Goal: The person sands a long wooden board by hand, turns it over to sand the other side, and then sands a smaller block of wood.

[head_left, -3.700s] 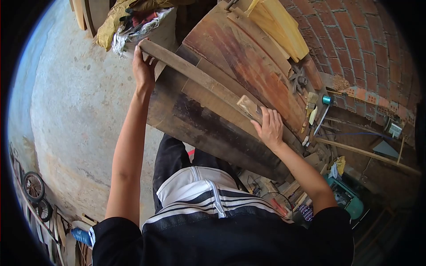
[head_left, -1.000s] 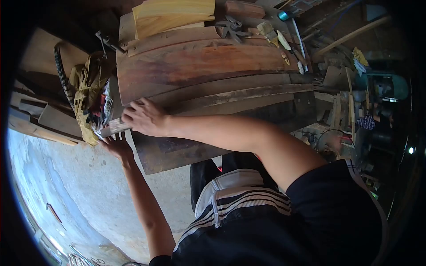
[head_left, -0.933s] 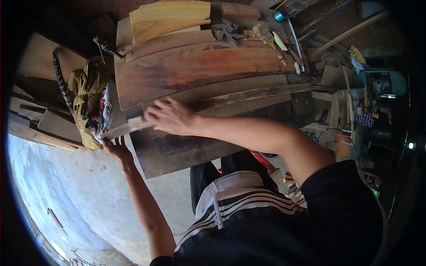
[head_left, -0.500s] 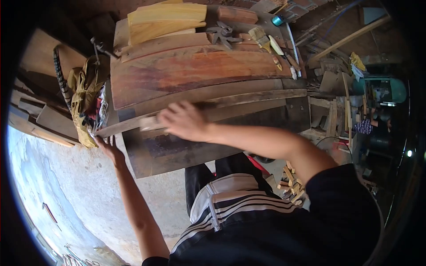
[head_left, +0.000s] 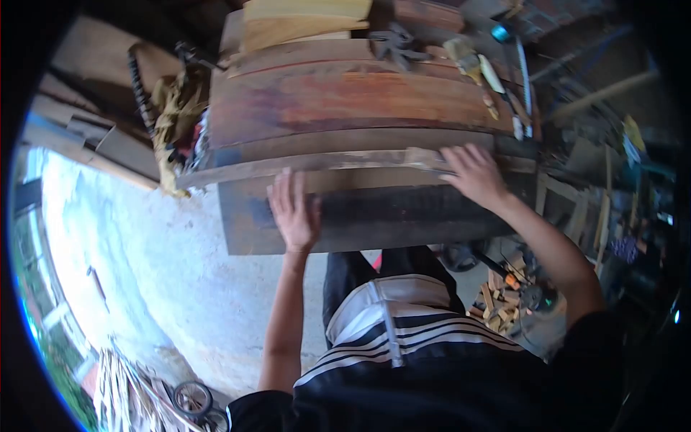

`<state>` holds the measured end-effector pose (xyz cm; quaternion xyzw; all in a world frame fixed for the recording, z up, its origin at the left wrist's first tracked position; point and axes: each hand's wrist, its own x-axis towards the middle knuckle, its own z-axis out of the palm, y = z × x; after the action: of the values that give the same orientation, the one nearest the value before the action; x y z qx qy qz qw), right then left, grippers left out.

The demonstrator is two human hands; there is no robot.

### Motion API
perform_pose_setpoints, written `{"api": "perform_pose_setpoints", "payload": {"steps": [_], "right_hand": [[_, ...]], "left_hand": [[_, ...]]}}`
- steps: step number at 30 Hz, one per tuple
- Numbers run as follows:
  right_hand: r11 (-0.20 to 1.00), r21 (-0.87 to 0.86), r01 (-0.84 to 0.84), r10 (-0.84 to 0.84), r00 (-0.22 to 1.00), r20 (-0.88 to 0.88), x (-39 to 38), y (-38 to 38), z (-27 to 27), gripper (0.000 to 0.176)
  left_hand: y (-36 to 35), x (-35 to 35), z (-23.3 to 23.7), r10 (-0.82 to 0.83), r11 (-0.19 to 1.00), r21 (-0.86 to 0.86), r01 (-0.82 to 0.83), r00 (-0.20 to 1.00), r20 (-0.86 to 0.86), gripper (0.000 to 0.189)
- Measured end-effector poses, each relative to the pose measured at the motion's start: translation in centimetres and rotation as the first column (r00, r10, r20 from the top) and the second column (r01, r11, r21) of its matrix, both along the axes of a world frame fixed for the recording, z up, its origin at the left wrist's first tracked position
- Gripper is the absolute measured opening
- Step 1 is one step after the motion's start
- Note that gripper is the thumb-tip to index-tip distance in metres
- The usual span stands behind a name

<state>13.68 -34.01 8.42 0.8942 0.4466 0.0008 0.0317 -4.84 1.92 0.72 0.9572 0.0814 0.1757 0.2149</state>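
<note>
A long narrow wooden strip (head_left: 302, 164) lies across the workbench (head_left: 374, 234), its left end jutting past the bench's edge. My left hand (head_left: 294, 216) rests with fingers stretched out at the strip's near edge, left of the middle. Toward the strip's right part, my right hand (head_left: 475, 176) is closed on a small pale block (head_left: 425, 158) that lies against the strip's top. Motion blur hides whether the block is wood or folded sandpaper.
Along the bench's far side are reddish boards (head_left: 324, 101), yellow boards (head_left: 306, 21), a dark metal star-shaped part (head_left: 396, 47) and a paintbrush (head_left: 464, 59). A cloth bag (head_left: 176, 115) hangs at the left. Wood offcuts (head_left: 497, 302) are heaped on the floor at right.
My right hand has slid the pale block rightward along the strip. My left hand has moved from the strip's left end toward its middle. The view has shifted too.
</note>
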Motion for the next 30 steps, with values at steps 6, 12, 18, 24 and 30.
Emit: {"api": "perform_pose_setpoints", "payload": {"steps": [6,12,18,24,30], "right_hand": [[0.997,0.071,-0.008,0.015,0.996,-0.089,0.9,0.9,0.5,0.063],[0.936,0.274,-0.223,0.251,0.965,-0.073,-1.1,19.7,-1.6,0.053],[0.886,0.376,-0.272,0.300,0.954,-0.017,-5.0,37.2,-3.6,0.025],[0.908,0.381,-0.174,0.216,0.974,-0.070,-5.4,38.2,-4.6,0.025],[0.952,0.256,-0.168,0.189,0.980,-0.060,-2.2,20.2,-1.9,0.055]], "left_hand": [[-4.1,0.8,-0.6,-0.179,0.982,0.052,0.180,0.984,-0.019,0.068],[-4.2,-1.0,-1.4,-0.069,0.997,-0.008,0.071,0.986,0.150,0.060],[4.6,-0.1,-0.4,0.521,0.851,0.009,-0.525,0.846,0.113,0.065],[7.5,0.3,0.4,0.459,0.878,0.198,-0.436,0.884,-0.089,0.069],[4.3,0.6,0.1,0.270,0.953,0.155,-0.261,0.962,-0.040,0.068]]}}
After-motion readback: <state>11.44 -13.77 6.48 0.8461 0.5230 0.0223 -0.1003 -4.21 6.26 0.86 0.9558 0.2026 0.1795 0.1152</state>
